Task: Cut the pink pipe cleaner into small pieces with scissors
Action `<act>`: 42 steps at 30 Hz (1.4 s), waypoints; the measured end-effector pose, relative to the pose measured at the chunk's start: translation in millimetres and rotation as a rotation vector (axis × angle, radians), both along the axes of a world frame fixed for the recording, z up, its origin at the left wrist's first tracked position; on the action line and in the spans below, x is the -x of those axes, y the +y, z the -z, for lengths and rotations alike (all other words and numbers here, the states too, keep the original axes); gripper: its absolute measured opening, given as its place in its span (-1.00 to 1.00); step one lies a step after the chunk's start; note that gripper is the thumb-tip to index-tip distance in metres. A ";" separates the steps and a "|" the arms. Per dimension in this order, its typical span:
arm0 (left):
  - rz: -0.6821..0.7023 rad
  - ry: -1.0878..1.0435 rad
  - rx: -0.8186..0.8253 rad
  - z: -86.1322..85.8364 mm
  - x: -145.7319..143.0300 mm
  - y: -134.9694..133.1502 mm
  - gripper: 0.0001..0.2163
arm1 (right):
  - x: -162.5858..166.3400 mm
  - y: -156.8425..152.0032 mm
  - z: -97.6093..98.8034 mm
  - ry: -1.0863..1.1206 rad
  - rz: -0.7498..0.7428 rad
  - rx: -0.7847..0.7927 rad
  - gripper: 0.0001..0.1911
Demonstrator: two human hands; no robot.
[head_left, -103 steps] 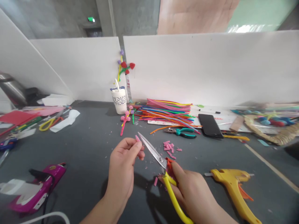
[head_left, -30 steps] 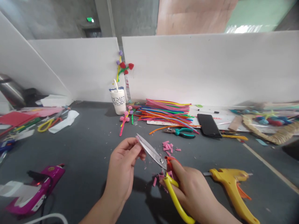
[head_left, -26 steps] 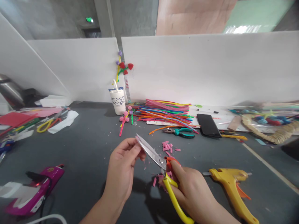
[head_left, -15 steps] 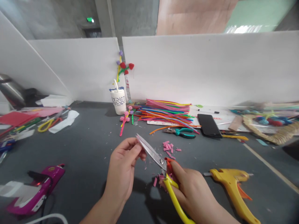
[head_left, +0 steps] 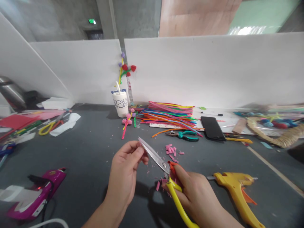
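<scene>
My right hand (head_left: pixel 193 186) grips the scissors (head_left: pixel 155 156) by their yellow and orange handles. The metal blades point up and left, nearly together, with their tips at the fingers of my left hand (head_left: pixel 128 167). The thumb and fingers of that left hand are pinched together; what they hold is too small and hidden to make out. Beyond the scissors lies a small heap of short pink pipe cleaner pieces (head_left: pixel 170 149). More pink snippets (head_left: pixel 158 185) lie beneath the scissors, partly covered by my right hand.
A yellow glue gun (head_left: pixel 234 183) lies at right, a magenta glue gun-like device (head_left: pixel 40 193) with a cable at left. Behind are pliers (head_left: pixel 184 135), colored pipe cleaners (head_left: pixel 168 114), a black phone (head_left: pixel 212 128), a white cup (head_left: pixel 120 103) and a pink pipe cleaner flower (head_left: pixel 127 122).
Almost nothing differs. Both hands and the scissors keep nearly the same position, with the blades still at the left fingertips.
</scene>
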State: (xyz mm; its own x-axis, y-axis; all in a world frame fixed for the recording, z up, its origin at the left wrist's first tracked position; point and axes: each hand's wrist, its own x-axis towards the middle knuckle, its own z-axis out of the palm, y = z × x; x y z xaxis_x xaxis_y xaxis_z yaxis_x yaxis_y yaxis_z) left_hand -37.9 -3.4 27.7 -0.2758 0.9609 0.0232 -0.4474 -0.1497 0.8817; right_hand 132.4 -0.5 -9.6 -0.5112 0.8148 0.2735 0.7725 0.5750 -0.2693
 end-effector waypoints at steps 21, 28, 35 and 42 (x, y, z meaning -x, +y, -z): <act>0.420 0.350 0.273 9.9 -13.8 0.1 -0.93 | 3.3 10.7 -20.7 0.847 0.105 0.812 -0.87; 0.628 0.487 0.296 12.5 -21.2 -3.1 -0.96 | -3.0 7.9 -26.6 0.793 0.093 0.836 -0.92; 0.470 0.844 0.201 17.4 -8.7 5.1 -0.73 | -14.9 38.9 -17.0 0.739 0.336 0.651 -0.94; 0.177 1.251 0.060 30.2 2.6 17.7 -0.84 | -18.5 71.6 -1.3 0.750 0.467 0.579 -0.88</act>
